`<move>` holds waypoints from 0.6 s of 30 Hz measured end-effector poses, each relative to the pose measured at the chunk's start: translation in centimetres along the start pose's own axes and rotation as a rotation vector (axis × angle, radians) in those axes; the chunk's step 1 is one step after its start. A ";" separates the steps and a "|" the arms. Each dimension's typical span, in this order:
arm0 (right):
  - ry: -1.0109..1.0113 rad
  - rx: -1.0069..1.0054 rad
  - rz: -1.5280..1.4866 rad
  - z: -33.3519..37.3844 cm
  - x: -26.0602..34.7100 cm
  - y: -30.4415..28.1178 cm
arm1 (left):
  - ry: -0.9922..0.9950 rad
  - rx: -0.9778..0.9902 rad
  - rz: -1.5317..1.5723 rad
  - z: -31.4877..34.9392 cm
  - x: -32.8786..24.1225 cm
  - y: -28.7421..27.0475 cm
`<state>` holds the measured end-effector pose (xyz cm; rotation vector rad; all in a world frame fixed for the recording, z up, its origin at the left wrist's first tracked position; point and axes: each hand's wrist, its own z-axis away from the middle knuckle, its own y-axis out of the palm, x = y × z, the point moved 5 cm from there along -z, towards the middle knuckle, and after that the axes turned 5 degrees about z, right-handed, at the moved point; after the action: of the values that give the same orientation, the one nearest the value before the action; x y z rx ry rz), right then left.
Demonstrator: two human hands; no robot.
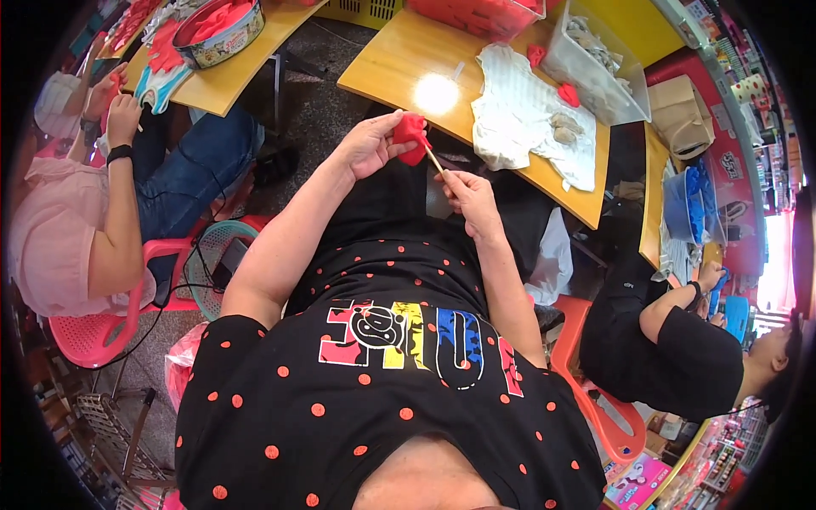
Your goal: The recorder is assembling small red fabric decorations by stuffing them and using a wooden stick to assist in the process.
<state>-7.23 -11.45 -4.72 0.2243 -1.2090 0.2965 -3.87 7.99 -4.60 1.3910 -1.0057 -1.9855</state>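
Observation:
My left hand [365, 148] pinches a small red cloth piece [410, 136] between thumb and fingers, just off the table's near edge. My right hand [473, 202] grips a thin wooden stick [434, 159]. The stick slants up to the left, and its far end meets the right side of the red piece. Whether the tip goes inside a fold cannot be made out. On the wooden table [382, 64] ahead, a rumpled white cloth [510, 102] lies to the right of my hands, with a small beige bundle [564, 127] on it.
A clear plastic bin [599, 81] and a red bin [476, 15] stand at the table's far side, with small red pieces [568, 94] nearby. To the left, a seated person [81, 229] handles red cloth near a round tin [223, 38]. Another person [680, 357] works at the right with blue pieces.

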 end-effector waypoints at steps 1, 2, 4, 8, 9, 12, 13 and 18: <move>0.025 0.003 -0.057 0.0 -0.3 0.2 | 0.007 0.004 0.029 -0.1 0.0 0.0; 0.050 0.007 -0.114 0.0 -0.6 0.5 | 0.008 0.005 0.028 -0.2 0.0 0.0; 0.087 0.032 -0.285 -0.2 -1.2 1.3 | 0.043 -0.081 0.223 -0.4 0.1 -0.5; 0.128 0.066 -0.467 -0.5 -1.6 2.1 | 0.032 -0.058 0.267 -0.4 0.5 -0.5; 0.129 0.068 -0.465 -0.4 -1.5 2.1 | 0.025 -0.058 0.264 -0.2 0.3 -0.6; 0.134 0.132 -0.357 -0.2 -1.1 2.2 | 0.036 -0.071 0.174 0.1 -0.1 -0.3; 0.135 0.137 -0.335 -0.1 -1.2 2.4 | 0.052 -0.083 0.087 0.3 -0.2 -0.1; 0.107 0.085 -0.352 -0.2 -1.6 2.6 | 0.029 -0.120 0.112 0.0 0.4 -0.4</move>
<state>-8.42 -9.13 -6.24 0.4821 -1.0304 0.0518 -4.05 7.94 -5.15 1.2682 -0.9151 -1.9062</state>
